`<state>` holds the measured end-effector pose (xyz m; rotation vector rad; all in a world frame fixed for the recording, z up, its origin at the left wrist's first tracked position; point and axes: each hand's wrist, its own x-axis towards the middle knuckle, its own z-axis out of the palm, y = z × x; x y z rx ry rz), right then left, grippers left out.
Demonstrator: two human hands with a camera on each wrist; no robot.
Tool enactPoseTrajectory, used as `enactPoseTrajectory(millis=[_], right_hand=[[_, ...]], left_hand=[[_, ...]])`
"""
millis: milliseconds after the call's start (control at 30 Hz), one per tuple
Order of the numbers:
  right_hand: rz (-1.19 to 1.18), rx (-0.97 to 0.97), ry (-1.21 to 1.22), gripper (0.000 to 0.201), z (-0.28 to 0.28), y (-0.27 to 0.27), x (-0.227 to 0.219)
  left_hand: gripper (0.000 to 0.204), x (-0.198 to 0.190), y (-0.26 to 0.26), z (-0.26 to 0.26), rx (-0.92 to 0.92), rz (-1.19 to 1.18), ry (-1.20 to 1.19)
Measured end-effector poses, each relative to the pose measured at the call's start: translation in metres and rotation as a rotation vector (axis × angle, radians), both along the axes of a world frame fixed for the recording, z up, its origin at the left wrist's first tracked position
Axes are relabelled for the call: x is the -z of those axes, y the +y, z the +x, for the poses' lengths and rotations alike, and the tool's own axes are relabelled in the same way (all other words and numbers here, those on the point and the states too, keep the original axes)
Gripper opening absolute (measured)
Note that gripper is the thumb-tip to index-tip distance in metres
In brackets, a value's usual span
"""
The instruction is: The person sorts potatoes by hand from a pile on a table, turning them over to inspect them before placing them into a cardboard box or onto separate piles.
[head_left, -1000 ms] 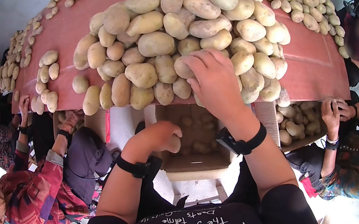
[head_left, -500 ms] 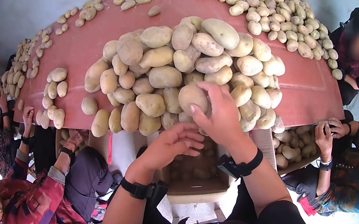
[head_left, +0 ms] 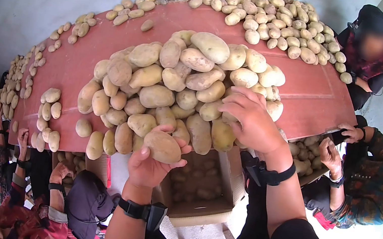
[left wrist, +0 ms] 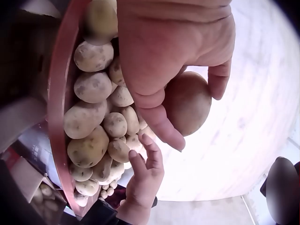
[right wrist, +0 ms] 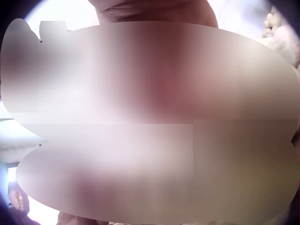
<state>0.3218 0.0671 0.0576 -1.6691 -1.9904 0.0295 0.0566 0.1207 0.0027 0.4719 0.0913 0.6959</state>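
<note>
In the head view a large heap of potatoes [head_left: 156, 96] lies at the near edge of the red table [head_left: 68, 92]. The left hand [head_left: 150, 167] holds one potato [head_left: 162, 146] at the heap's front, fingers behind it and thumb at its side; the left wrist view shows that hand [left wrist: 176, 51] round the same potato [left wrist: 189, 104]. Over the heap's right front is the right hand [head_left: 255, 125], fingers bent and apart; from the left wrist, nothing shows between the fingers of this hand [left wrist: 144, 180]. Blur covers most of the right wrist view.
Below the table edge stands a cardboard box [head_left: 201, 211] with potatoes inside, and another box of potatoes [head_left: 305, 155] is at the right. Smaller potato groups [head_left: 51, 110] lie along the left and far edges. Other people sit at both sides [head_left: 371, 177].
The potato that was at the right hand is now in the left hand, lower and to the left. The right hand has moved off it to the right, over the heap.
</note>
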Motion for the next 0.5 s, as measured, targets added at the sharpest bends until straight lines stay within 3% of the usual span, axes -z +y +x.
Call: enactPoseTrajectory(millis=[300,400,433,500], right_hand=[[-0.033,0.137,-0.097,0.039,0.005,0.000,0.021],[-0.066,0.145,-0.016,0.038,0.003,-0.002,0.006],[-0.018,0.124,0.033,0.043,0.003,-0.002,0.005],[-0.016,0.050,0.335,0.043,0.000,-0.001,0.002]], left_hand=[[0.084,0.025,0.003,0.008,-0.021,0.094,-0.065],[0.088,0.018,0.003,0.014,0.013,-0.024,-0.113],[0.079,0.011,0.001,0.015,-0.022,-0.021,-0.013],[0.072,0.008,0.000,0.014,-0.013,-0.010,-0.026]])
